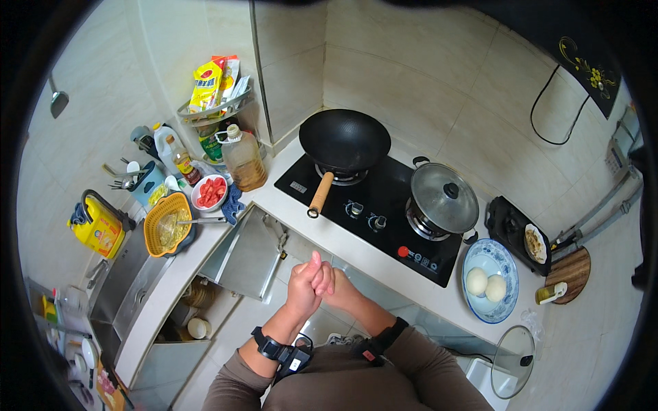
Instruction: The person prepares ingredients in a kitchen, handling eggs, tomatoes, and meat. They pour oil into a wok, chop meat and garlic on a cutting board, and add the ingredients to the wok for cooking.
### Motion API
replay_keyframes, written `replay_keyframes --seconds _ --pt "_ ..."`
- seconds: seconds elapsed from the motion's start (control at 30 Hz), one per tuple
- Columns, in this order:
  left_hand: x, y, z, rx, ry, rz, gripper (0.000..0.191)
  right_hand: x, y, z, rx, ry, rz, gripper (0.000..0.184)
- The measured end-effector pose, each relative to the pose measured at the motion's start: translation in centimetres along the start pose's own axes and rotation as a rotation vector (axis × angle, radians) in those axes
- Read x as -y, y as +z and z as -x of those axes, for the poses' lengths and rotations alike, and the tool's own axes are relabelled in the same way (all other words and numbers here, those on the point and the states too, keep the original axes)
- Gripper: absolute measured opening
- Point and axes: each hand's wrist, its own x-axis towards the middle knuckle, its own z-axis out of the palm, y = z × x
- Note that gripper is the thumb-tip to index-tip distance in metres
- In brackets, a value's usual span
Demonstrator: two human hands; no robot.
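Observation:
My left hand (304,287) and my right hand (339,288) are clasped together in front of my body, below the counter's front edge; no object shows between them. Beyond them a black wok (345,141) with a wooden handle (321,192) sits on the left burner of a black gas hob (339,210). A lidded metal pot (443,198) stands on the right burner. To its right, a blue-and-white oval dish (491,308) holds two white dough balls (486,284). On the left are a white bowl of cut tomatoes (209,192) and a yellow strainer basket (154,226) with a beaten-egg-like mixture and a utensil.
A cabinet door (247,257) stands open below the corner counter. Left lie a sink (136,293), a yellow oil jug (97,228), bottles and a large plastic jug (247,164). At right are a black portable stove (514,231), a wooden board (573,275) and a glass lid (513,362).

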Motion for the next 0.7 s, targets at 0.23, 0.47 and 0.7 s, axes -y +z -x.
replay_keyframes --seconds 0.23,0.47,0.7 --pt "-1.7 -2.7 -1.2 0.209 -0.197 0.769 0.063 3.1 -3.9 -0.3 0.337 0.394 -0.174 0.023" --pt "-3.5 -2.1 -0.9 0.146 -0.095 0.888 0.082 2.5 -4.6 -0.8 -0.011 0.150 -0.510 0.031" --pt "-1.4 -3.3 -2.0 0.022 -0.070 0.767 0.077 3.3 0.3 -0.6 0.061 -0.521 0.274 0.046"
